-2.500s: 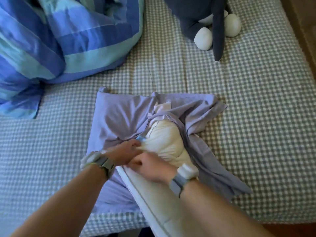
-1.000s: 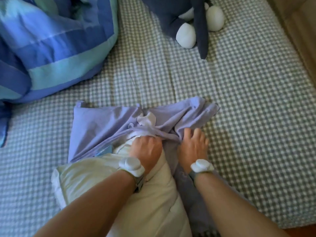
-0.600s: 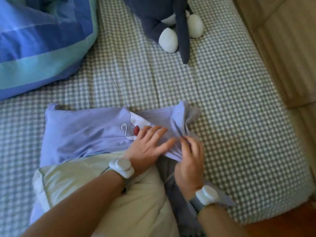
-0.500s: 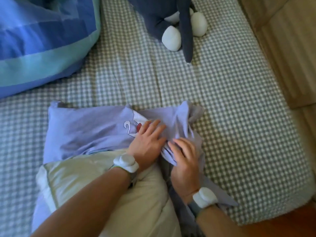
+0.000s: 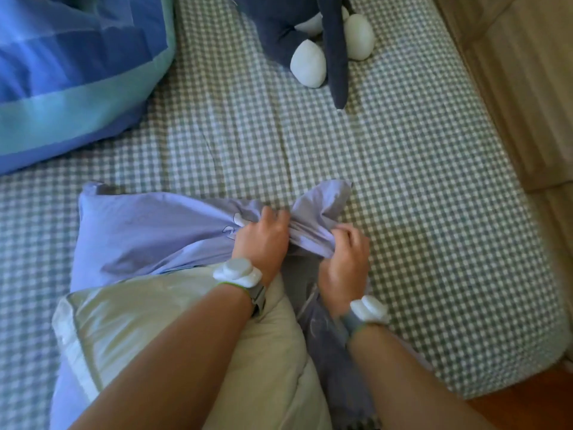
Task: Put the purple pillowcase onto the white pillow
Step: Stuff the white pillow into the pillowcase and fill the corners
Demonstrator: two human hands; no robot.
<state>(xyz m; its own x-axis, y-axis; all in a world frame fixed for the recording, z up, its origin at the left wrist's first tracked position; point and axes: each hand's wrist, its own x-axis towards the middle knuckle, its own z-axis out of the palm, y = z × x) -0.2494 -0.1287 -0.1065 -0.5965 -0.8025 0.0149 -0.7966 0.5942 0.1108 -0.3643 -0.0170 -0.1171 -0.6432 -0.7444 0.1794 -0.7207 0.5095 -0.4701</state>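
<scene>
The purple pillowcase (image 5: 148,231) lies on the bed with the far end of the white pillow (image 5: 148,330) inside it. Most of the pillow sticks out toward me, bare. My left hand (image 5: 263,237) grips bunched pillowcase fabric over the pillow's far right part. Just to its right, my right hand (image 5: 347,259) pinches a gathered fold of the same fabric. A loose tail of the case trails down under my right forearm.
The bed has a grey-and-white checked sheet (image 5: 418,212). A blue and teal duvet (image 5: 68,72) is heaped at the far left. A dark blue plush toy (image 5: 310,41) with white feet lies at the far middle. A wooden floor (image 5: 527,72) runs along the right.
My left hand, flat on the fabric half a second ago, has curled into a grip. My right hand has drawn the fold rightward, and the case's right corner is more bunched.
</scene>
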